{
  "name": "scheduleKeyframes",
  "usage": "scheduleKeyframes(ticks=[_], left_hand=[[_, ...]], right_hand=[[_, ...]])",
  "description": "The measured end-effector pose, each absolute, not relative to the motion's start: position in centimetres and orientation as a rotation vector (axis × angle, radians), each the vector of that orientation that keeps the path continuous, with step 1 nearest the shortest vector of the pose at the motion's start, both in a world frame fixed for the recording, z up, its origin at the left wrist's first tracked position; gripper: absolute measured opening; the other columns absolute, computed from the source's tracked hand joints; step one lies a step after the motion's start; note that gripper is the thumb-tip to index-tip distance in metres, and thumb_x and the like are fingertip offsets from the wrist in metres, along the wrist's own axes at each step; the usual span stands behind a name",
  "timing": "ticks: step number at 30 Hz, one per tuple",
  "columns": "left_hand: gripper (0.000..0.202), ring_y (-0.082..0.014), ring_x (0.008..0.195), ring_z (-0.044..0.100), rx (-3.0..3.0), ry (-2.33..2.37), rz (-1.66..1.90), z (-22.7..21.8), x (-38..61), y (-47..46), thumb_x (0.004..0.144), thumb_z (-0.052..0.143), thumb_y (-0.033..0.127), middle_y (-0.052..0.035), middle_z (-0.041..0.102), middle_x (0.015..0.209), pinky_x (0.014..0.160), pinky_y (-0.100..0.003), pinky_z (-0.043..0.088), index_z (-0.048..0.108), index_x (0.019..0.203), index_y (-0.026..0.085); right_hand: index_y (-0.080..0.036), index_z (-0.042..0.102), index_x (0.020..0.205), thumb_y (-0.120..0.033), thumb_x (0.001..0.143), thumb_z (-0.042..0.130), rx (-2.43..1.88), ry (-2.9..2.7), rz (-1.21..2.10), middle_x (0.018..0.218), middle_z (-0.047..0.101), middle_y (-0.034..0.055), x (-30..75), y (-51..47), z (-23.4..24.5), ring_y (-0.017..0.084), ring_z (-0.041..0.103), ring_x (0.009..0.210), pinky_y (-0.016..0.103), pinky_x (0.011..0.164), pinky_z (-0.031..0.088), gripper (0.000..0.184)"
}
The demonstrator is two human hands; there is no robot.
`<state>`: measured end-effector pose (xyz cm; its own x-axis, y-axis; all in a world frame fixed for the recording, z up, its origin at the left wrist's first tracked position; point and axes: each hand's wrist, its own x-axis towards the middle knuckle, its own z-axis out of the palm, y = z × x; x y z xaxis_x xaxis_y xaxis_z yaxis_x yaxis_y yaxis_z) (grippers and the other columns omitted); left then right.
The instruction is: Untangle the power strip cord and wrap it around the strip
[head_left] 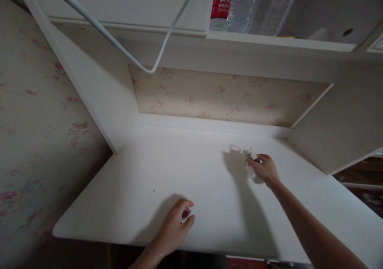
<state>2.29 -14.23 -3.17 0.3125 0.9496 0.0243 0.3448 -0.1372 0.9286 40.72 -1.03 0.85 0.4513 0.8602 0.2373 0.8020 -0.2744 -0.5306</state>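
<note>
My right hand (266,169) is closed around a small white bundle (249,154) toward the right rear of the white desk (191,161). Thin loops like cord stick out from its far side, and a dark bit shows near my fingers. A pale part hangs below the hand; what exactly the bundle is cannot be made out. Near the front edge, my left hand (178,223) is over the desktop with its fingers loosely curved and the thumb apart. Nothing shows between them.
Above the desk, a shelf (281,43) holds a red-labelled bottle (220,5) and clear plastic bottles (243,9). A bent white tube (119,47) hangs down in front of the cabinet. Side panels (101,81) bound the desk, and a small dark speck (154,190) lies on it.
</note>
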Motion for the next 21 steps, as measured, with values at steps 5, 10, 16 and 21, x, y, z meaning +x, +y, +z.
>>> scheduleKeyframes(ticks=[5, 10, 16, 21], left_hand=[[0.016, -0.0153, 0.080, 0.058, 1.800, 1.213, 0.875, -3.0, 2.7, -14.5, 0.083, 0.048, 0.015, -0.0043, 0.061, 0.088, 0.073, -0.026, 0.046, 0.062, 0.090, 0.020], [0.015, -0.0146, 0.074, 0.057, 1.845, 1.259, 0.868, -2.3, 2.9, -14.4, 0.083, 0.048, 0.014, -0.0042, 0.062, 0.083, 0.067, -0.024, 0.043, 0.062, 0.085, 0.019], [0.017, -0.0146, 0.072, 0.055, 1.886, 1.298, 0.862, -2.1, 3.1, -14.5, 0.084, 0.047, 0.013, -0.0037, 0.061, 0.078, 0.066, -0.024, 0.041, 0.061, 0.077, 0.019], [0.017, -0.0139, 0.072, 0.055, 1.900, 1.307, 0.861, -2.5, 3.2, -14.7, 0.083, 0.048, 0.011, -0.0027, 0.061, 0.078, 0.066, -0.023, 0.040, 0.061, 0.077, 0.019]], right_hand=[[-0.019, 0.067, 0.114, -0.053, 0.074, 0.052, -2.326, -1.602, -0.154, 0.119, 0.055, 0.0153, 46.3, 1.7, -1.3, 0.032, 0.058, 0.098, 0.040, 0.084, 0.043, 0.055], [-0.025, 0.060, 0.123, -0.057, 0.077, 0.048, -2.196, -1.842, -0.365, 0.122, 0.053, 0.0149, 49.5, 2.6, -3.5, 0.034, 0.053, 0.103, 0.045, 0.084, 0.041, 0.057], [-0.023, 0.060, 0.122, -0.049, 0.078, 0.051, -2.090, -2.023, -0.439, 0.118, 0.055, 0.0160, 51.1, 3.2, -4.2, 0.033, 0.055, 0.103, 0.047, 0.092, 0.037, 0.051], [-0.018, 0.057, 0.126, -0.039, 0.077, 0.055, -1.998, -2.084, -0.362, 0.121, 0.057, 0.0181, 51.1, 2.6, -4.1, 0.033, 0.053, 0.111, 0.044, 0.098, 0.034, 0.053]])
